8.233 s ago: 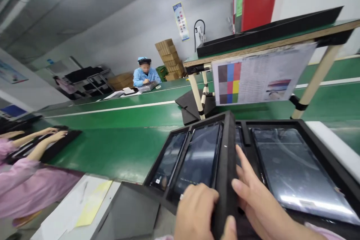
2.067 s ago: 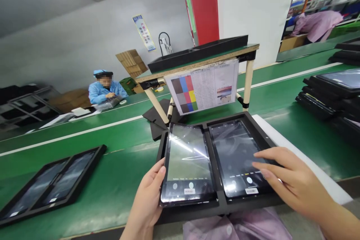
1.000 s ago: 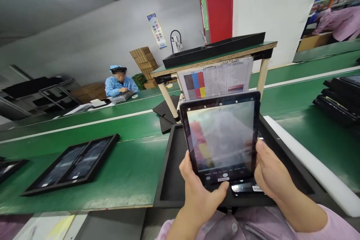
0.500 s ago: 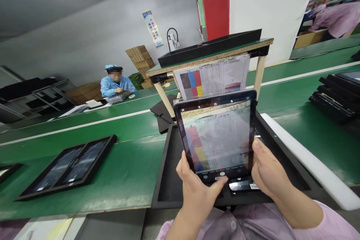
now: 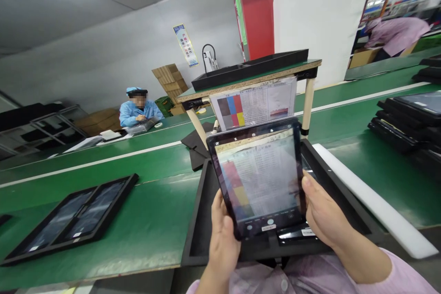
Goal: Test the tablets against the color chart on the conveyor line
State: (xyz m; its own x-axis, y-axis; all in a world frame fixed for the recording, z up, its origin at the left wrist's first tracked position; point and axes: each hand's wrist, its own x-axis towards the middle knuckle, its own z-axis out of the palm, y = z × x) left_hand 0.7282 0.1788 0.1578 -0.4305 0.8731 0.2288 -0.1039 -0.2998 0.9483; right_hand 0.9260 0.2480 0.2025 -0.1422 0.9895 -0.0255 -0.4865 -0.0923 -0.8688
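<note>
A tablet (image 5: 258, 179) is held upright and slightly tilted between my two hands. Its screen shows a camera picture of the printed chart (image 5: 253, 104) hanging behind it. My left hand (image 5: 223, 234) grips the lower left edge, thumb along the side. On the right edge, my right hand (image 5: 322, 209) is closed, with the thumb at the bezel. Below the tablet lies a black foam tray (image 5: 196, 234); another dark glossy device (image 5: 292, 235) with a white label rests in it, partly hidden by the tablet.
A wooden-legged stand (image 5: 310, 101) carries another black tray (image 5: 251, 69). A two-slot tray with tablets (image 5: 79, 216) lies left on the green bench (image 5: 155, 220). To the right are a white foam strip (image 5: 372, 197) and stacked trays (image 5: 406, 119). A co-worker (image 5: 139, 108) sits across.
My left thumb has moved from the bottom of the screen to the tablet's left side. The tablet sits slightly further left and lower in view, and the camera view has shifted a little.
</note>
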